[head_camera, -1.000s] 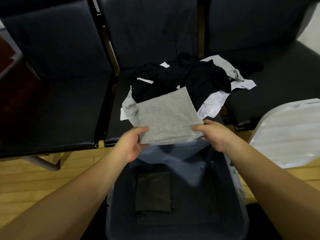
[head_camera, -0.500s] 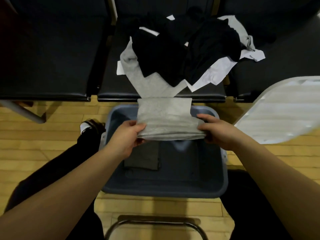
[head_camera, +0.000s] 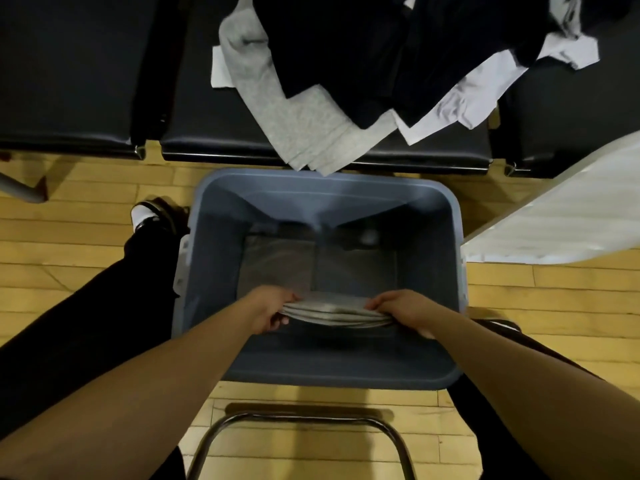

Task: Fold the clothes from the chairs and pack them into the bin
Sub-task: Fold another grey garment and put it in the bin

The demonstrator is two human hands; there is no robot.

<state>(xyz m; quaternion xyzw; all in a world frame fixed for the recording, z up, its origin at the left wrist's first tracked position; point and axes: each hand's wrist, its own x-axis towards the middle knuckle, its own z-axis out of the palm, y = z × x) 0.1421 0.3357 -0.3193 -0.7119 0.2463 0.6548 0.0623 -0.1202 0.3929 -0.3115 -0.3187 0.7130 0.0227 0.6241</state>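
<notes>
Two bare forearms reaching forward and down, converging toward the middle, left hand [head_camera: 268, 310] with fingers curled in a pinch, thumb on top, right hand [head_camera: 403, 308] mirroring it opposite, knuckles up, hands level and apart

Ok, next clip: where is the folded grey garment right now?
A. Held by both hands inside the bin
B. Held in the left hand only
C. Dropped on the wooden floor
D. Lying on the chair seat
A: the left hand and right hand each grip an end of the folded grey garment, below the rim of the blue bin.
</notes>
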